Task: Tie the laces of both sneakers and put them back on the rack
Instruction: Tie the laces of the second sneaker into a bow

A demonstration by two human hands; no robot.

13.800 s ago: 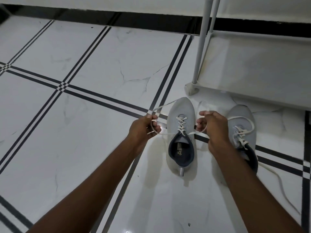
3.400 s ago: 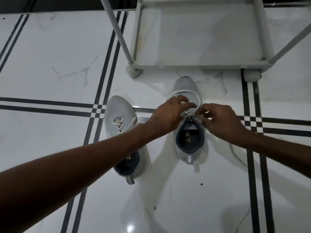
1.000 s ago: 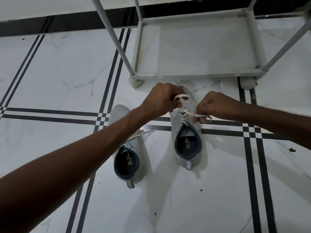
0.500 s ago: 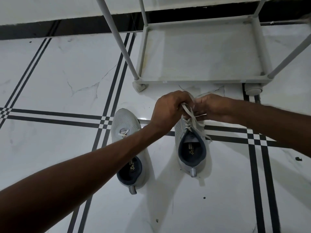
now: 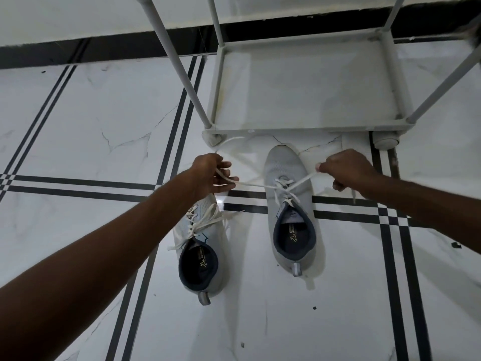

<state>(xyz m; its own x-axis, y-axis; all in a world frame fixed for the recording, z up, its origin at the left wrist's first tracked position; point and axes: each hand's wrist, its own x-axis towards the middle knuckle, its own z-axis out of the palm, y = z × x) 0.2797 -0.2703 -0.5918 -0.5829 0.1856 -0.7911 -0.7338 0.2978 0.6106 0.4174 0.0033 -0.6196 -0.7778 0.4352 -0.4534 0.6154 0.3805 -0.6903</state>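
Observation:
Two light grey sneakers with dark linings stand on the tiled floor, toes toward the rack. The right sneaker (image 5: 291, 204) has its white laces (image 5: 299, 182) stretched sideways over the tongue. My left hand (image 5: 212, 175) grips one lace end to the left of it. On the other side my right hand (image 5: 343, 171) grips the other end. The left sneaker (image 5: 201, 251) lies below my left hand; its laces (image 5: 200, 221) lie bunched on top, and my forearm covers its toe.
A pale grey shoe rack (image 5: 309, 126) stands just beyond the sneakers, its bottom shelf bare, with slanted poles (image 5: 179, 63) and round feet (image 5: 385, 140). White marble floor with black stripes surrounds everything. A black skirting runs along the wall at the top.
Half a second ago both hands were together over the right sneaker's tongue. They have now pulled apart sideways, drawing the laces taut.

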